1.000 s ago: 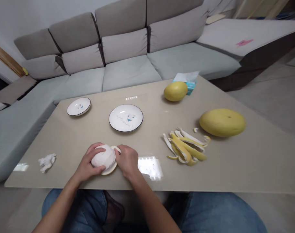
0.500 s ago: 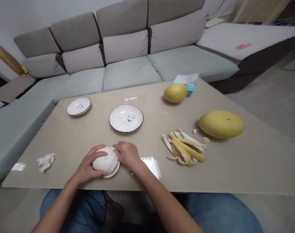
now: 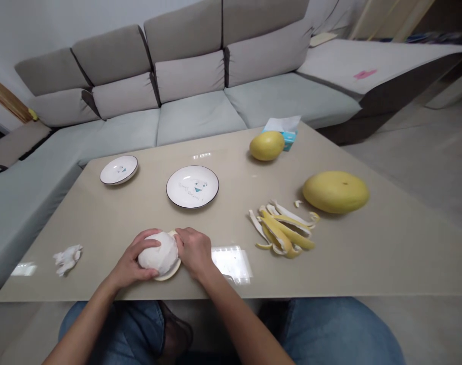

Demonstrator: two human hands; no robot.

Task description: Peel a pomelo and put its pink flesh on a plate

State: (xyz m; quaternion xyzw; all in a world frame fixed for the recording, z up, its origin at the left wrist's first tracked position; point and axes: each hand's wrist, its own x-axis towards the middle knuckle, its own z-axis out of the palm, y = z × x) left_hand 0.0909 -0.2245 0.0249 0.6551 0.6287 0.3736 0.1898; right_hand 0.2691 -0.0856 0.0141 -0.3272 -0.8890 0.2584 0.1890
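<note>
A mostly peeled pomelo [image 3: 160,255], its white pith showing, rests on the table near the front edge. My left hand [image 3: 134,258] is wrapped round its left side, thumb low and fingers over the top. At its right side my right hand [image 3: 194,249] is closed, with the fingertips curled at the pale pomelo peel [image 3: 170,274] that still rims the fruit's right and lower side. The fingertips' exact hold there is partly hidden. To the right lies a heap of yellow and white peel strips [image 3: 286,230].
A plate [image 3: 182,200] lies beyond my hands, and a smaller dish [image 3: 114,175] stands far left. Two whole yellow pomelos, one larger [image 3: 335,191] and one smaller [image 3: 267,145], sit right, with a tissue pack [image 3: 289,139] behind. Crumpled tissue [image 3: 68,259] lies left; a sofa [image 3: 200,116] borders the table [image 3: 329,263].
The whole view has shifted slightly, so most things appear a little further left. Both hands keep their places on the pomelo, with hardly any visible difference in grip.
</note>
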